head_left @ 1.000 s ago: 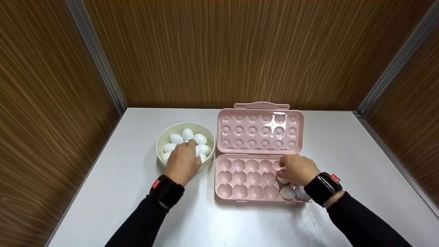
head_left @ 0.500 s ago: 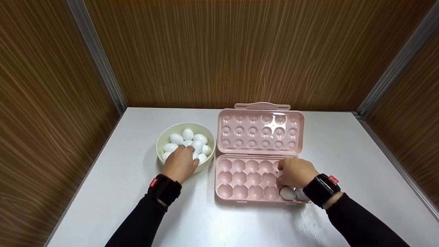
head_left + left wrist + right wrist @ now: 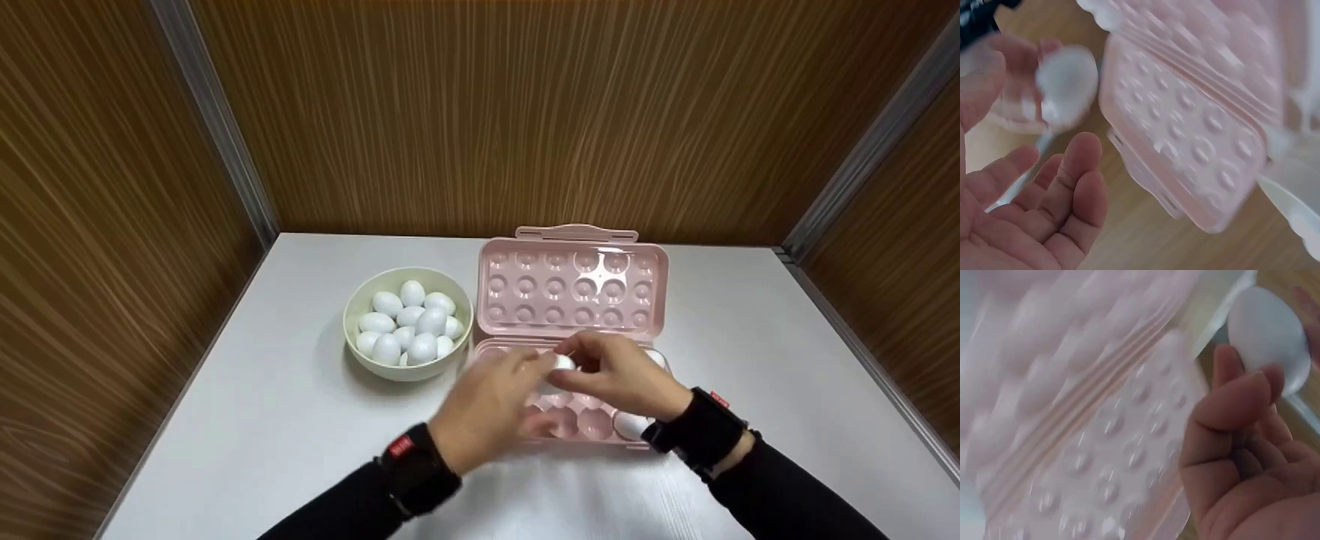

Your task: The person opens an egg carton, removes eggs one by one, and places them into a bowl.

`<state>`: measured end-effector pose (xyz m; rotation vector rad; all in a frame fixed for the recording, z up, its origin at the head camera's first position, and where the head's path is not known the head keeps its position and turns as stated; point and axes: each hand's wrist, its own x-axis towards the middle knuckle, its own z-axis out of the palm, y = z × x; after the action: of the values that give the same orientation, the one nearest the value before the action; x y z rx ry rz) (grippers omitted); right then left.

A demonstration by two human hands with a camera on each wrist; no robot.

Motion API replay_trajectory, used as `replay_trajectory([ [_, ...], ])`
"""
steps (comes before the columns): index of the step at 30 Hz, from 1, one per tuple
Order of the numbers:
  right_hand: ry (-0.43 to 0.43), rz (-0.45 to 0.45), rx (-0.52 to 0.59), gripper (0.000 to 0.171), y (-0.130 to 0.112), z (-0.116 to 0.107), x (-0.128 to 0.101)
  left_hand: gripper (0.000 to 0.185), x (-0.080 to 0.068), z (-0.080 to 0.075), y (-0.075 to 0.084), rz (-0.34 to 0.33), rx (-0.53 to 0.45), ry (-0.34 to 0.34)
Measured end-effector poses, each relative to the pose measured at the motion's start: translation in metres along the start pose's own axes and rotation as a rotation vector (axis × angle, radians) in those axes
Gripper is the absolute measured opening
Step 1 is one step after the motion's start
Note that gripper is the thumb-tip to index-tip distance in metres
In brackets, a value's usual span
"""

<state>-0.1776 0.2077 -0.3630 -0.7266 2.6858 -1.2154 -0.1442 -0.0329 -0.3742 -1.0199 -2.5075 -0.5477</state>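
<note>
Over the pink egg box (image 3: 652,300), my right hand (image 3: 622,379) pinches a white egg (image 3: 562,363) between thumb and fingers. The right wrist view shows this egg (image 3: 1266,337) up close, with fingertips of the left hand (image 3: 1313,332) at its far side. My left hand (image 3: 487,409), blurred in the head view, is right beside the egg. In the left wrist view the left hand's fingers (image 3: 1081,185) are relaxed and bent slightly, with the palm bare. White eggs (image 3: 630,425) sit in the right-hand cups of the box; both hands hide much of its lower half.
A pale green bowl (image 3: 352,334) with several white eggs (image 3: 431,321) stands left of the box on the white table (image 3: 300,435). The box's lid (image 3: 540,300) lies folded back toward the wood-grain wall (image 3: 480,112). Panels close off both sides.
My left hand has left the bowl and moved right to meet the right hand. The right hand has shifted left from the box's right cups and now holds an egg.
</note>
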Motion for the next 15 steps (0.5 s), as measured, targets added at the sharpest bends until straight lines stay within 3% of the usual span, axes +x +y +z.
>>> replay_trajectory([
  [1, -0.016, 0.0, 0.061, 0.023, -0.003, 0.003, -0.001, 0.064, 0.0, 0.003, 0.006, 0.059, 0.036, 0.041],
  [3, -0.038, -0.001, 0.159, 0.023, -0.008, 0.008, -0.003, 0.063, -0.001, 0.008, 0.013, 0.115, 0.089, 0.116],
  [6, -0.06, 0.02, 0.244, 0.025, -0.011, 0.013, -0.006, 0.059, -0.001, 0.013, 0.015, 0.099, 0.121, 0.167],
  [9, -0.083, 0.006, 0.259, 0.029, -0.011, 0.015, -0.008, 0.06, -0.002, 0.014, 0.013, 0.063, 0.092, 0.142],
  [11, -0.088, -0.03, 0.181, 0.03, -0.01, 0.013, -0.008, 0.06, -0.001, 0.014, 0.011, 0.048, 0.075, 0.115],
  [13, -0.072, -0.058, 0.013, 0.033, -0.006, 0.008, -0.01, 0.056, 0.0, 0.01, 0.006, 0.005, 0.063, 0.07],
  [15, -0.055, -0.048, -0.196, 0.035, 0.001, 0.001, -0.014, 0.056, 0.001, 0.004, -0.004, -0.109, -0.025, -0.011],
])
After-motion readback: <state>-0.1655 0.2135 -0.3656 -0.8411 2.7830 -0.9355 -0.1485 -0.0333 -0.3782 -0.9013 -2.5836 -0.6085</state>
